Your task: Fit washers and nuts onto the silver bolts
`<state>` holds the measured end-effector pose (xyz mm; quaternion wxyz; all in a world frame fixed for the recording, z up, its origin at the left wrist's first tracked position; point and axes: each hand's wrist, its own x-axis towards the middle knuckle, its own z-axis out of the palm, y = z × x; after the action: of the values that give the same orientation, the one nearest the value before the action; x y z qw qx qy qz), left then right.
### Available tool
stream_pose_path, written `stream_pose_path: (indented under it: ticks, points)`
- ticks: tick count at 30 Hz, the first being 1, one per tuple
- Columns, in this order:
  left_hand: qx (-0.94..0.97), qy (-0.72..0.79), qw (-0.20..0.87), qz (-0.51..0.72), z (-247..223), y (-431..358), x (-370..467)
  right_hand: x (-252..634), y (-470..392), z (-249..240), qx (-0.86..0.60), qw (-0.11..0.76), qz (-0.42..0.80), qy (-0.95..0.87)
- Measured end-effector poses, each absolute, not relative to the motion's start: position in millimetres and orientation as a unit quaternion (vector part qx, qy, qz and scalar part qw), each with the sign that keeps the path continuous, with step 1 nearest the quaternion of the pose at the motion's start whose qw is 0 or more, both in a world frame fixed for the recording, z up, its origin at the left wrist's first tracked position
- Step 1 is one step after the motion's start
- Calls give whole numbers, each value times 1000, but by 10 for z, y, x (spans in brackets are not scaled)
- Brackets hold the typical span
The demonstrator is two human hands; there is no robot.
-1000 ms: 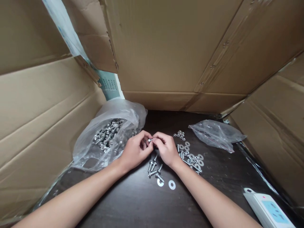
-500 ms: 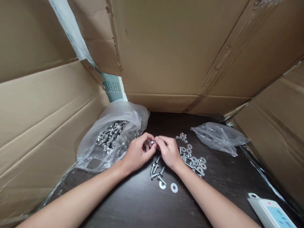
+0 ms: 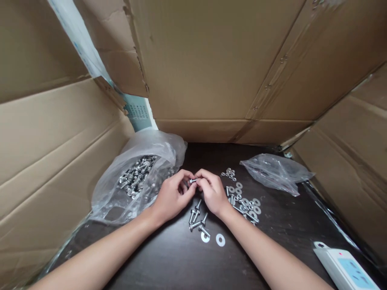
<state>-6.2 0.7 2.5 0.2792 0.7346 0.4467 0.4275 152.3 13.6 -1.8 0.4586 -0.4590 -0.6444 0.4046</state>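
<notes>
My left hand (image 3: 175,195) and my right hand (image 3: 212,191) meet over the dark table, fingertips nearly touching. Between them is a small silver bolt (image 3: 192,181), its head end pinched by my left fingers and its other end at my right thumb and index finger. Just below my hands lie several bolts (image 3: 195,216), with one flat washer (image 3: 205,237) partly under a bolt and another washer (image 3: 220,240) beside it. Right of my right hand is a loose pile of washers and bolts (image 3: 246,203), with small nuts (image 3: 229,173) behind it.
An open plastic bag (image 3: 105,183) full of metal fasteners lies at the left. A flat clear bag (image 3: 275,171) is at the back right, and a white power strip (image 3: 329,257) at the front right. Cardboard walls (image 3: 217,60) surround the table (image 3: 169,257).
The whole view has shifted slightly. My right index finger has lifted and curled above the bolt, and more of the bolt shows between my hands.
</notes>
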Motion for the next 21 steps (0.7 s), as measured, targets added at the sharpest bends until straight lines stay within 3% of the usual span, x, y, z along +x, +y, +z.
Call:
stream_pose_path:
  ticks: [21]
  points:
    - [737,455,273,419,3,20,-48,1549,141,-7,-455,452,409,-649]
